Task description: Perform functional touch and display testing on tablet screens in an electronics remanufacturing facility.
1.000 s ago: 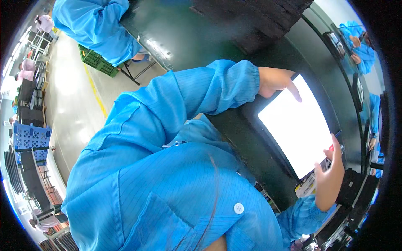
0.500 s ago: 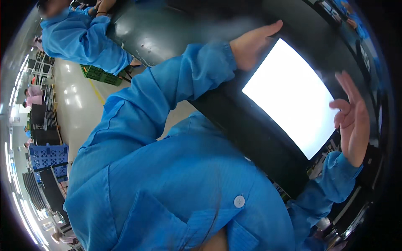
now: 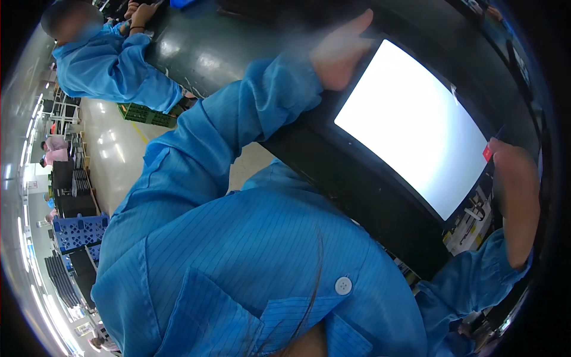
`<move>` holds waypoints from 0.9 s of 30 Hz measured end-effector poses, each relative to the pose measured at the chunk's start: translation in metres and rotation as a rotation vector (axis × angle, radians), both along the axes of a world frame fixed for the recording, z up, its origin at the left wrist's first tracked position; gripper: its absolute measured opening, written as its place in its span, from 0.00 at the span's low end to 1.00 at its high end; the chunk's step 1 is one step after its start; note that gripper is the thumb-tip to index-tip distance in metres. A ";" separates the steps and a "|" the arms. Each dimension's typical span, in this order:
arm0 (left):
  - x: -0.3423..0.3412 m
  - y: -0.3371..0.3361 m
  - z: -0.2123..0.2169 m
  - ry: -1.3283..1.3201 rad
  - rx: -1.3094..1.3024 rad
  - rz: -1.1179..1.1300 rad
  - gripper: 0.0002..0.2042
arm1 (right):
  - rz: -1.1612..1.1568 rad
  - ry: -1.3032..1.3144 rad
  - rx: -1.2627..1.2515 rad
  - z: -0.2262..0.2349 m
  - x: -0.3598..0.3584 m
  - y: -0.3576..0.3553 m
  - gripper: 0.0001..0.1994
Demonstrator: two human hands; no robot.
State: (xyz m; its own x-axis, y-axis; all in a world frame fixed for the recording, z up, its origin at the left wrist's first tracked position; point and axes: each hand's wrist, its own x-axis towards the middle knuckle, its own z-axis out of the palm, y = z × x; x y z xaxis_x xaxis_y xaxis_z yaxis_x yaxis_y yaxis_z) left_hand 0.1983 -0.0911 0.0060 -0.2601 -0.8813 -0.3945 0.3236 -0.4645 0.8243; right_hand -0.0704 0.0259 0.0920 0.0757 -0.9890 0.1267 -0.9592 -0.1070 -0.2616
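Observation:
A flat panel with a bright, glowing white face (image 3: 410,125) lies on the dark worktop in front of me. My left hand (image 3: 340,56) is at its far left edge, one digit stretched out away from the others; it is slightly blurred, and its contact with the panel is unclear. At the panel's right edge, my right hand (image 3: 517,184) has its fingers closed at a small red tab (image 3: 488,152). Most of those fingers are hidden behind the back of the hand. A small pale tab (image 3: 454,95) sticks up from the panel's far edge.
Dark worktop (image 3: 208,47) extends to the far left, where a co-worker in a blue smock (image 3: 110,65) works. A green crate (image 3: 146,114) stands on the floor beside that person. Blue plastic crates (image 3: 80,231) and stacked dark panels lie further left. Cluttered parts (image 3: 470,220) sit near my right forearm.
My right hand has gone from spread fingers over the panel's right side to closed fingers at the red tab. The pale tab now shows. The view has shifted slightly.

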 end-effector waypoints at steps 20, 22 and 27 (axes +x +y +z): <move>0.004 -0.012 0.004 0.123 0.004 -0.618 0.43 | 0.016 0.210 -0.117 -0.004 0.035 0.007 0.13; 0.007 -0.016 -0.004 0.080 -0.047 -0.602 0.42 | 0.214 0.263 -0.209 -0.016 0.051 -0.010 0.13; 0.011 -0.013 0.000 0.105 -0.117 -0.643 0.40 | 0.542 0.207 -0.283 -0.035 0.087 -0.022 0.10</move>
